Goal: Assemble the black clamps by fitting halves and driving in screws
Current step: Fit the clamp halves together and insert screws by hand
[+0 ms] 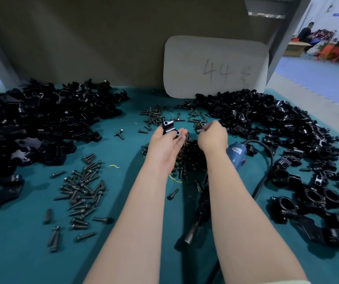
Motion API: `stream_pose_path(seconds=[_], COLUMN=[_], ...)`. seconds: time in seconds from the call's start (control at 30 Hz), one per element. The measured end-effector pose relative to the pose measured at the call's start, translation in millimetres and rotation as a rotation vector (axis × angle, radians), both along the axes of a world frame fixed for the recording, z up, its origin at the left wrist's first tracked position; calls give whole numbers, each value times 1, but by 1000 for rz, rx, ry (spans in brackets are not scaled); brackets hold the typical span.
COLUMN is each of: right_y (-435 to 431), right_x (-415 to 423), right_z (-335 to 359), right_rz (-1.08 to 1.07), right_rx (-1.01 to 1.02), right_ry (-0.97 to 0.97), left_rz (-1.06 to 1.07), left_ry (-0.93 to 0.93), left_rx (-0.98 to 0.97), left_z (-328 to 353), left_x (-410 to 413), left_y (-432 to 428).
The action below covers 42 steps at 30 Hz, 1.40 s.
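Tabletop (pixel 31 253) teal, cluttered | left hand (pixel 164 144) grips clamp half (pixel 169 128) | right hand (pixel 212 136) pinches screw (pixel 201 131)

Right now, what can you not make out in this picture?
Head view:
- What the right hand holds: hidden by its curled fingers.
- Middle of the power screwdriver: under the right forearm.
- The clamp pile on the right: cut off by the edge.
- Mark beside "44" on the white card: too blurred.

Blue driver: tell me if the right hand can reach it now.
Probably yes: the driver lies uncovered behind the right hand, by its wrist, though that hand seems busy pinching a screw.
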State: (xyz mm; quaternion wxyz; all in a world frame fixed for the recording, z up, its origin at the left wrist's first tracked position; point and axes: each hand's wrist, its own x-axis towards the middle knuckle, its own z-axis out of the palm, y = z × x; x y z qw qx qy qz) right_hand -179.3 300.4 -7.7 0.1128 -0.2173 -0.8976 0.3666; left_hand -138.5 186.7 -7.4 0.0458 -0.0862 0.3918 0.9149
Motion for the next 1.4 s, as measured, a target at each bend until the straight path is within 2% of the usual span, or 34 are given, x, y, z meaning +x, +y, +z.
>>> stream_pose_path(seconds=[0.07,0.13,0.23,0.3,0.4,0.5,0.63,0.7,0.8,0.9,0.93,1.2,1.27,1.33,1.4], right_y=[0,-2,-11,-19,-37,-50,-41,-36,-40,-57,-61,-59,-56,-49,-44], right_x=[9,23,45,55,68,77,80,86,96,100,100,95,94,92,90], right_z=[9,17,25,27,24,11,14,24,38,37,34,26,25,24,22], right_rz=[21,135,295,335,400,414,427,529,728,890,908,899,878,815,718], right_rx=[-124,-221,-342,-353,-262,-202,-26,43,151,471,520,373,283,167,-70], right_ry=[206,319,323,309,228,138,32,-122,-385,-511,-516,-436,-407,-290,-136], left_rz=[56,113,172,201,179,239,335,378,390,398,401,398,393,372,355], left_ry=[43,73,127,160,210,171,91,57,34,18,16,-8,-21,-33,-37], left_rx=[-271,-520,-784,-863,-845,-843,-611,-484,-411,-377,-364,-268,-223,-196,-220], left_z=[-3,-6,-12,-15,-19,-27,-34,-34,-33,-32,-31,-29,-29,-29,-28], left_x=[3,9,20,29,39,49,57,57,57,56,56,54,53,53,53], left_y=[1,-1,-11,-20,-30,-39,-49,-52,-53,-52,-52,-54,-56,-57,-57])
